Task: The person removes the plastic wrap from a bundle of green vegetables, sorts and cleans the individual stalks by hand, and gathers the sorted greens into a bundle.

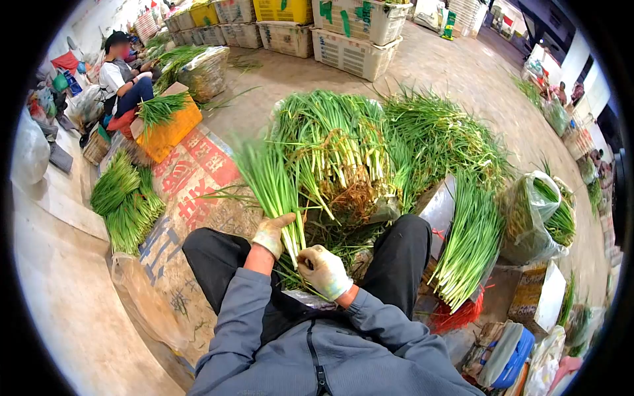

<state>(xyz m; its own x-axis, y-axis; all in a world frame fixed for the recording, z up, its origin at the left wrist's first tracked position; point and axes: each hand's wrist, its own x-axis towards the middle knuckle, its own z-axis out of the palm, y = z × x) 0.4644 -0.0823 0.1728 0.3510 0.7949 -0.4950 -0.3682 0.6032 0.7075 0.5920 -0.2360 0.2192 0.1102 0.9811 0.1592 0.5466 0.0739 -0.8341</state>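
Observation:
My gloved left hand (272, 235) is closed around a bunch of garlic chives (274, 188), its leaves pointing up and away from me and slightly blurred. At the pale lower ends of the bunch is my gloved right hand (325, 272), fingers curled in a pinch against the stalks. Just beyond my knees stands a big heap of garlic chives (337, 132) with brown, withered bases facing me. A looser heap of chives (442, 135) spreads to its right. Beside my right knee, a neat row of chives (465, 241) lies on a slanted support.
Red ties (457, 315) hang below the row. A plastic bag of greens (535, 214) stands right; bundled chives (129, 201) lie left on flattened cardboard (198, 178). A seated person (122, 82) works behind an orange box (173, 135). Stacked crates (356, 43) line the back.

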